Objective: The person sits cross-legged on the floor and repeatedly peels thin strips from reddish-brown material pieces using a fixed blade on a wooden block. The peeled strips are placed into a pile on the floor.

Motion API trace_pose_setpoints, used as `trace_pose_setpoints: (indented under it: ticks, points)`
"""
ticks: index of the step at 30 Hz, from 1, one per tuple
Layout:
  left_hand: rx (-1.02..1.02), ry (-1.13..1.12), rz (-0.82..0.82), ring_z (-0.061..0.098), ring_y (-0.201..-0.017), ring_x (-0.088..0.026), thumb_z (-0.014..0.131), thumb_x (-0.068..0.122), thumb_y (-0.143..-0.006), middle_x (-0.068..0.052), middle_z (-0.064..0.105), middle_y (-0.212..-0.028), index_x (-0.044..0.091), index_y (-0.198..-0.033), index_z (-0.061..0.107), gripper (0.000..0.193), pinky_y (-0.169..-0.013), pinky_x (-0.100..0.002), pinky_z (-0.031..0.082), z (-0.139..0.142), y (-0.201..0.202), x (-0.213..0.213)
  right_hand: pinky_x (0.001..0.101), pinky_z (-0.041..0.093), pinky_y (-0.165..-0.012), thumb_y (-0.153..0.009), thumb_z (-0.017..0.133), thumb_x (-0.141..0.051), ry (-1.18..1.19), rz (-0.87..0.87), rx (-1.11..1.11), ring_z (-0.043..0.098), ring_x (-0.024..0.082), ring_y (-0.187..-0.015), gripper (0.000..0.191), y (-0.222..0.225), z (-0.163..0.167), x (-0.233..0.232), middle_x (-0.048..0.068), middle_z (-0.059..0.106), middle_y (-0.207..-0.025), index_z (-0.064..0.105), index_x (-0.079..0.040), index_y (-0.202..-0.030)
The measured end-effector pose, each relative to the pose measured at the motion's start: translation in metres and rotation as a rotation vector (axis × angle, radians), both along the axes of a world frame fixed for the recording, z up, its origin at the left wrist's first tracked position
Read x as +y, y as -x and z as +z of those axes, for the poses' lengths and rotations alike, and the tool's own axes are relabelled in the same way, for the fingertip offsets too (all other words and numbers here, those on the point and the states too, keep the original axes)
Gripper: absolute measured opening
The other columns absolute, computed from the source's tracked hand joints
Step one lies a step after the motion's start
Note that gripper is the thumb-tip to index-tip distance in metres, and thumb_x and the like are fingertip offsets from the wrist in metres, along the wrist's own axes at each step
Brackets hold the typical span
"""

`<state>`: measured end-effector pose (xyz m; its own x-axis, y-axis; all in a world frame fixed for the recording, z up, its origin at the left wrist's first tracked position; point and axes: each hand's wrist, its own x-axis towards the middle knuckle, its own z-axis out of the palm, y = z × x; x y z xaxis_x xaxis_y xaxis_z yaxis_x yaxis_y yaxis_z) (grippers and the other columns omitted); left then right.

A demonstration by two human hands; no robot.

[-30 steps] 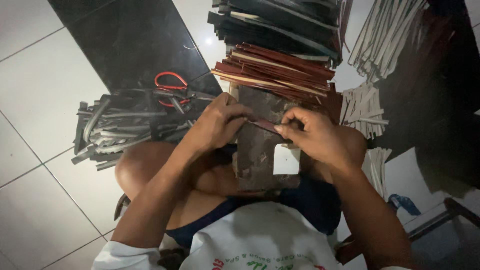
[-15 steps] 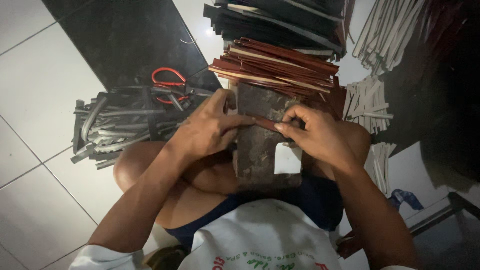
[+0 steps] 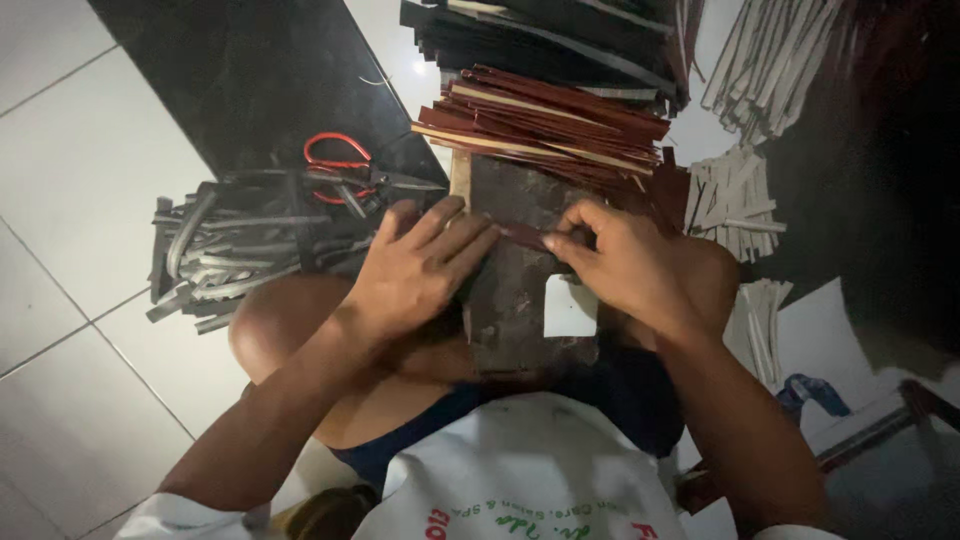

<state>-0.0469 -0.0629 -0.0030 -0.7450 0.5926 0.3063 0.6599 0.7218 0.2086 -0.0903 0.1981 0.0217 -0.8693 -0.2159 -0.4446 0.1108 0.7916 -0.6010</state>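
I sit on the floor with a dark, worn work board point(image 3: 520, 300) across my lap. My left hand point(image 3: 415, 270) lies flat with fingers spread on the board's left edge, pressing one end of a thin dark-red strip point(image 3: 522, 236). My right hand point(image 3: 630, 265) pinches the other end of that strip between thumb and fingertips. A small white patch point(image 3: 568, 306) sits on the board just under my right hand. Past the board lies a heap of dark-red and tan strips point(image 3: 550, 125).
Red-handled scissors point(image 3: 345, 170) rest on a pile of grey strips point(image 3: 235, 250) at the left. Black strips point(image 3: 560, 40) are stacked at the top. Pale strips point(image 3: 735, 200) lie at the right. White floor tiles point(image 3: 70, 180) surround a dark mat point(image 3: 260, 80).
Both hands stay on the red strip on the board. The view has shifted slightly, so the strip piles sit lower in the frame.
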Motion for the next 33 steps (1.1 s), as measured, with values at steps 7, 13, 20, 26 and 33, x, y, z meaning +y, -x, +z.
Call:
trace_pose_setpoints:
  ticks: [7,13,20,26,33]
  points:
    - [-0.027,-0.047,0.001,0.054,-0.133,-0.027,0.057,0.015,-0.094,-0.014,0.06,-0.14,0.0,-0.136,0.063,0.046,-0.107,-0.042,0.043,0.003,-0.009,0.01,0.0378,0.049,-0.056,-0.087,0.079,-0.026,0.006,0.12,0.257,0.066,0.021,-0.061,0.025,0.001,-0.009,-0.015,0.012,0.07,-0.078,0.069,-0.005,-0.096]
    - [-0.042,-0.026,0.037,0.055,-0.134,-0.027,0.056,0.014,-0.093,-0.014,0.06,-0.138,0.0,-0.138,0.06,0.048,-0.108,-0.042,0.044,0.0,-0.014,0.014,0.0392,0.043,-0.047,-0.088,0.076,-0.025,-0.047,0.078,0.143,0.06,0.021,-0.047,0.02,-0.003,-0.012,-0.009,0.012,0.066,-0.063,0.073,-0.009,-0.099]
    - [-0.044,-0.012,0.049,0.058,-0.129,-0.026,0.056,0.015,-0.093,-0.014,0.063,-0.133,0.0,-0.138,0.062,0.048,-0.102,-0.041,0.045,0.004,-0.01,0.02,0.0338,0.045,-0.042,-0.091,0.074,-0.028,0.013,0.059,0.092,0.062,0.015,-0.048,0.024,-0.005,-0.002,0.017,0.008,0.069,-0.07,0.07,-0.006,-0.097]
    - [-0.013,0.056,0.047,0.059,-0.128,-0.026,0.057,0.015,-0.093,-0.015,0.063,-0.129,-0.003,-0.134,0.064,0.045,-0.1,-0.037,0.046,0.009,-0.006,0.028,0.0365,0.043,-0.047,-0.092,0.075,-0.031,-0.122,-0.04,-0.014,0.06,0.02,-0.05,0.025,-0.013,0.007,0.023,0.014,0.068,-0.064,0.073,-0.009,-0.101]
    - [-0.042,0.076,0.026,0.059,-0.125,-0.029,0.057,0.016,-0.09,-0.015,0.063,-0.129,0.0,-0.135,0.064,0.048,-0.105,-0.04,0.047,0.012,-0.004,0.036,0.0334,0.047,-0.048,-0.091,0.075,-0.027,0.048,-0.036,0.077,0.061,0.017,-0.053,0.022,-0.014,-0.001,0.027,0.01,0.069,-0.07,0.072,-0.006,-0.097]
